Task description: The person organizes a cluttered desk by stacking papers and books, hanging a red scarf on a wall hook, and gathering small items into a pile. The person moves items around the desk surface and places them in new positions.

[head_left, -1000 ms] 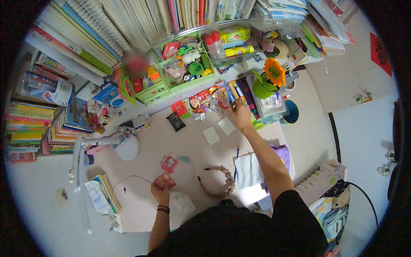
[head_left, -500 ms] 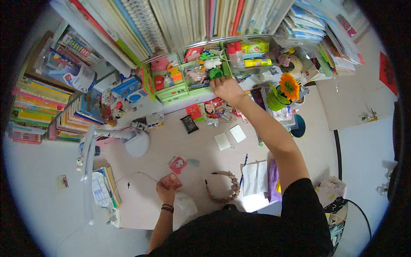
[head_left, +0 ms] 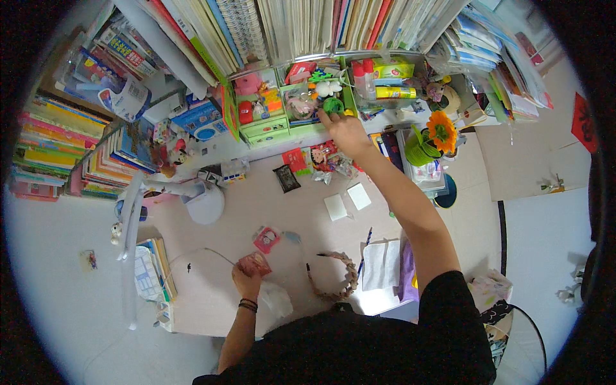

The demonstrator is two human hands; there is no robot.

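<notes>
My left hand (head_left: 246, 282), low on the desk, pinches a small dark-red packet (head_left: 255, 264). Just beyond it lies a pink-red packet (head_left: 266, 239) with a pale picture on it. My right hand (head_left: 348, 136) reaches to the far side, over the front edge of a green organizer box (head_left: 266, 128). Its fingers look spread, with the tips beside a round green object (head_left: 333, 106); whether they touch it I cannot tell. White, pink and red trinkets fill the compartments around it. A beaded, curved headband (head_left: 350, 277) rests on the desk to the right of my left hand.
Behind the organizer stands a row of books (head_left: 301, 29). A potted orange flower (head_left: 441, 131) is close to my right forearm. A white desk lamp (head_left: 204, 202) stands at left. Two white squares (head_left: 335, 207), a black packet (head_left: 286, 179) and a paper sheet (head_left: 381, 265) lie on the desk.
The view has shifted slightly. My right hand stays at the organizer, its fingers now looking more spread by the green object. My left hand keeps its hold on the dark-red packet.
</notes>
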